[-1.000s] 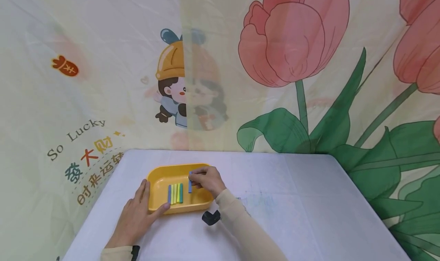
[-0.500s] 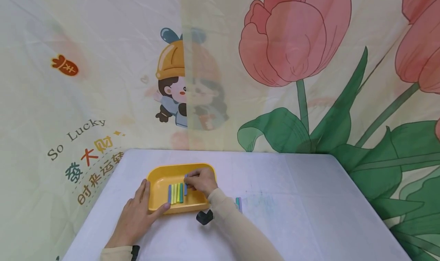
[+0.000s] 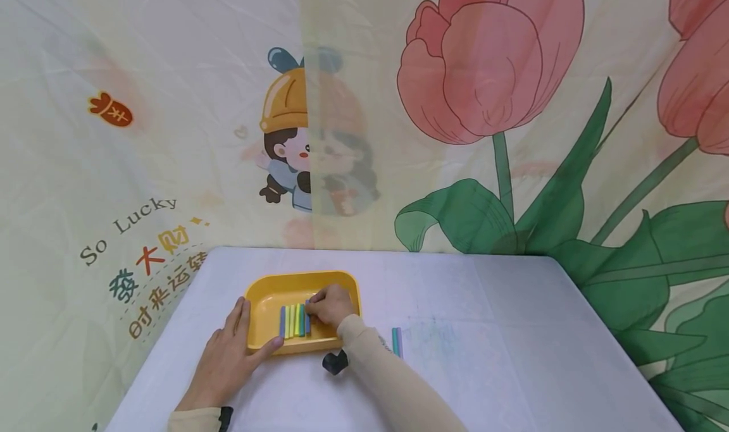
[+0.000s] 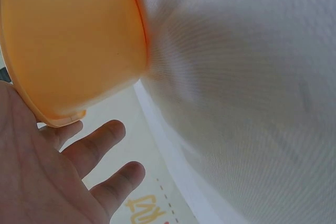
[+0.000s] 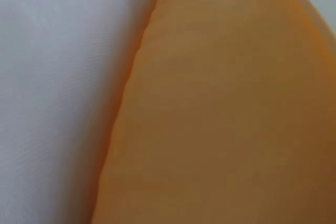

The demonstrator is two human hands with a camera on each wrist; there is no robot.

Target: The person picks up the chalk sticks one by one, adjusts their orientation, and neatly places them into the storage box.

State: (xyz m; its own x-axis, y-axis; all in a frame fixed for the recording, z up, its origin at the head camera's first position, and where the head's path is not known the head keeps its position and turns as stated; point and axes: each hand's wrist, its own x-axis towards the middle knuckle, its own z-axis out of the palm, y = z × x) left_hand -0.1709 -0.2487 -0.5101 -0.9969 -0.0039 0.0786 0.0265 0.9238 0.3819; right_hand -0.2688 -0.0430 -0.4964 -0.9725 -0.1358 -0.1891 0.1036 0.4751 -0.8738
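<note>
- Pinching the slim, straight, chalk-like blue stick (image 3: 308,328) towards its far end, my right hand (image 3: 333,304) sits low inside the shallow, round-cornered yellow plastic tray (image 3: 263,308); the right wrist view shows none of these fingers, so I read the grip from the head view.
- A light pinch seems best, since so slender a stick might break or roll if I squeeze hard or let go with one end raised.
- Just left of it lies a slim teal-green stick (image 3: 302,322), closing a side-by-side row with three slim yellowish sticks (image 3: 292,322) and a slim violet-blue stick (image 3: 281,323); I cannot tell whether mine touches the teal one.
- Squaring it to the row and easing it sideways looks wiser than shoving, which could skew the neighbours.
- My left hand (image 3: 224,356) braces the tray's left end, fingers fairly straight along the outside, thumb on the near rim; steady, gentle pressure there should stop any sliding.
- Outside, on the white cloth-covered table (image 3: 484,362), a second teal stick (image 3: 395,341) and a slim lavender stick (image 3: 400,343) lie just beside my beige right sleeve (image 3: 393,381), which ought to clear them.
</note>
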